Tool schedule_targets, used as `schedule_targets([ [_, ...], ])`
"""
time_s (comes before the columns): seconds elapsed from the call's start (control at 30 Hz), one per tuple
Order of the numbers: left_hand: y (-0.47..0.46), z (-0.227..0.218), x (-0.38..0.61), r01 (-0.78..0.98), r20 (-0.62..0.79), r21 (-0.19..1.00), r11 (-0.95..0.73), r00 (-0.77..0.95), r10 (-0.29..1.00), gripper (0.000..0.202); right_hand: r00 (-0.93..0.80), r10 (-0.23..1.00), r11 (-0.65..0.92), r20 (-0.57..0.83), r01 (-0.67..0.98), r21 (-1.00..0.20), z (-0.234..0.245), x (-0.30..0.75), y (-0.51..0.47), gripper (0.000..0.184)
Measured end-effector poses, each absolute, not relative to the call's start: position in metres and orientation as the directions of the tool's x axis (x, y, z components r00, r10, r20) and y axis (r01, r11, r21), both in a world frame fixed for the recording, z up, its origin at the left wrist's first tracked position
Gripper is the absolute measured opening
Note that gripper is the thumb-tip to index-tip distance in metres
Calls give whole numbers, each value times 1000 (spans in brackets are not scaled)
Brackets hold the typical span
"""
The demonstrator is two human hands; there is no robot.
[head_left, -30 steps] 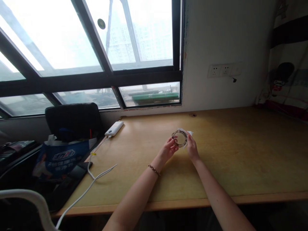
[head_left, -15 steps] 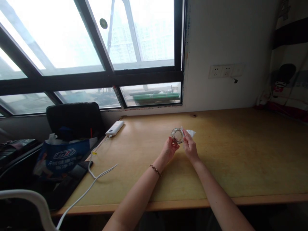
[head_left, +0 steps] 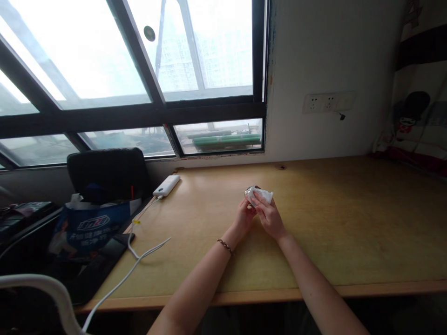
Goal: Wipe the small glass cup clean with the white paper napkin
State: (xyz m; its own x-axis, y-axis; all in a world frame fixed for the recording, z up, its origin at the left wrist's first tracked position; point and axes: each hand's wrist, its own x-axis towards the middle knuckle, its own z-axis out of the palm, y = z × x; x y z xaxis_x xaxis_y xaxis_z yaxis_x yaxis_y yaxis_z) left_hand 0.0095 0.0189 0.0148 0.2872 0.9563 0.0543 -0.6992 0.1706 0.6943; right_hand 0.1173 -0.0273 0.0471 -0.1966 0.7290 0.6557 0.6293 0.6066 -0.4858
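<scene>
My left hand (head_left: 246, 215) is closed on a small round object (head_left: 247, 190) with a patterned, shiny rim, held above the wooden desk (head_left: 349, 223). Its exact kind I cannot make out, since most of it is covered now. Fingers of my right hand (head_left: 269, 217) press a crumpled white tissue (head_left: 264, 194) over the face of this round object. The two hands are close together, near the middle of the desk. A braided bracelet (head_left: 225, 246) circles my left wrist.
At the desk's left edge lies a white power bank (head_left: 166, 186) with a white cable (head_left: 130, 260) trailing to the front. A black chair (head_left: 108, 170) with a blue bag (head_left: 92, 230) stands left. Wall sockets (head_left: 328, 103) are behind.
My right hand has moved left, bringing the tissue from beside the round object onto its face. The rim showed as a full ring before; now little of it shows.
</scene>
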Motion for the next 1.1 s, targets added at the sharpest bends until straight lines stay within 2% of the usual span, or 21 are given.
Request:
schedule_targets([
  [0.1,17,14,7,-653,58,744,142,275,960,23,-169,729,584,664,660,-473,47,119,-26,37],
  [0.23,11,13,11,-621,58,766,165,323,945,18,-44,739,556,672,603,-572,44,121,-22,37],
  [0.4,9,16,13,-680,-61,670,298,349,935,20,116,759,525,641,474,-707,36,123,-13,38],
  [0.5,11,19,10,-735,-109,577,355,362,926,21,141,771,518,621,428,-741,33,123,-11,37],
  [0.67,16,19,5,-793,-101,465,393,393,914,24,6,784,548,621,465,-696,37,118,-18,35],
  [0.83,20,15,3,-835,-41,405,373,391,919,27,-118,747,570,654,620,-539,44,115,-26,32],
  [0.97,22,15,2,-817,-51,407,409,426,903,28,-61,752,471,656,746,-471,41,118,-23,34],
  [1.1,23,15,2,-788,-85,410,460,469,879,28,10,747,434,664,750,-499,36,120,-17,36],
])
